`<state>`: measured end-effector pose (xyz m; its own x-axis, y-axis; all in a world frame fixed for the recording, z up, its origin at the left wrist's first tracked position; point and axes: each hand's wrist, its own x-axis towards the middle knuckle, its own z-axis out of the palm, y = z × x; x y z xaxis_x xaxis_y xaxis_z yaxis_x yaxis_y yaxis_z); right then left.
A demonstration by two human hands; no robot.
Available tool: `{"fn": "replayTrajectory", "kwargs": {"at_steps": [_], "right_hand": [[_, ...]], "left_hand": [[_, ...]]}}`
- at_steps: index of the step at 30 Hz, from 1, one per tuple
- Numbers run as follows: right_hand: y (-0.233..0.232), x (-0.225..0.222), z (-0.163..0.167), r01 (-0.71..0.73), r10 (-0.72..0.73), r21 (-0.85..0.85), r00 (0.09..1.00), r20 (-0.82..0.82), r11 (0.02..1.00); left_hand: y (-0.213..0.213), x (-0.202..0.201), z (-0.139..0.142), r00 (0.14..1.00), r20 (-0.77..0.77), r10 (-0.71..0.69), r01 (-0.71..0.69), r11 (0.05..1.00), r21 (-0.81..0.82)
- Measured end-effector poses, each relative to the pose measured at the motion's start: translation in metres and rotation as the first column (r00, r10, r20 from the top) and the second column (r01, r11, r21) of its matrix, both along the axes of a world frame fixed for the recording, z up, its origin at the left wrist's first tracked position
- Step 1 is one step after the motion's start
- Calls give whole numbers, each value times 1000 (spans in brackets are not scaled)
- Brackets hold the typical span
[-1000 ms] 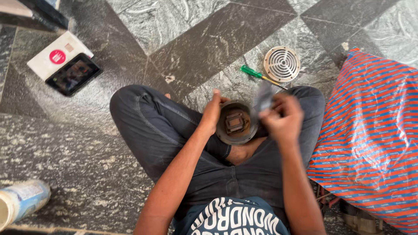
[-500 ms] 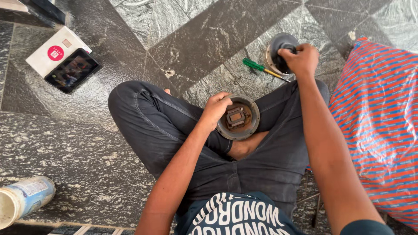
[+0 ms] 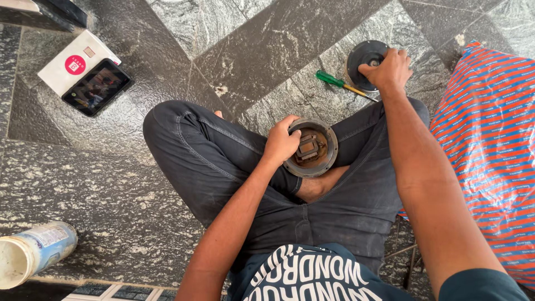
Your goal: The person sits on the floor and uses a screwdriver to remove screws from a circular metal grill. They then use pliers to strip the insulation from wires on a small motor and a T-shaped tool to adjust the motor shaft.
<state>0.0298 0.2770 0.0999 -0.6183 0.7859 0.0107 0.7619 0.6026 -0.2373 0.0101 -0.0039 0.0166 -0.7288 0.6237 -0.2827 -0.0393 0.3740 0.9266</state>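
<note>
We are sitting cross-legged on the grey stone floor (image 3: 267, 50). Our left hand (image 3: 282, 142) is gripping the rim of a round metal housing (image 3: 312, 148) (rusty part inside) resting in our lap, fingers curled over its left edge. Our right hand (image 3: 387, 69) is reaching out, fingers clasping a dark round cover (image 3: 361, 58) lying on the floor near its far edge. A green-handled screwdriver (image 3: 337, 83) is lying just beside that cover. A phone (image 3: 96, 87) on a white box (image 3: 67, 64) is sitting toward the far left corner, a jar (image 3: 33, 253) at the near left, a striped sack (image 3: 490, 145) along the right edge.
</note>
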Motion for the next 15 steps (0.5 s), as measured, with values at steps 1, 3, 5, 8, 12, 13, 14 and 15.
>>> {"fn": "replayTrajectory", "kwargs": {"at_steps": [1,3,5,8,12,13,14,15], "right_hand": [[0,1,-1,7,-7,-30,1000,7,1000],[1,2,-4,19,-18,-87,1000,17,996],[0,3,-5,-3,2,-43,1000,-20,999],[-2,4,-8,-7,7,-21,999,-33,1000],[-6,9,-8,-18,17,-15,998,-52,1000],[-6,10,-8,-24,23,-10,996,-83,1000],[-7,12,-9,-29,28,-4,993,-114,1000],[-7,14,-9,-33,33,3,989,-147,999]], "left_hand": [[0,0,1,1000,6,2,-3,1000,8],[1,0,4,1000,14,10,-10,1000,24],[1,0,5,1000,3,10,-10,1000,-10],[0,1,6,999,-33,4,-5,1000,-27],[-1,-1,7,998,-59,9,-8,1000,21],[-1,-1,8,1000,-26,8,-8,1000,2],[-1,-2,9,1000,6,6,-6,1000,-16],[0,-4,9,999,37,5,-4,999,-33]]}}
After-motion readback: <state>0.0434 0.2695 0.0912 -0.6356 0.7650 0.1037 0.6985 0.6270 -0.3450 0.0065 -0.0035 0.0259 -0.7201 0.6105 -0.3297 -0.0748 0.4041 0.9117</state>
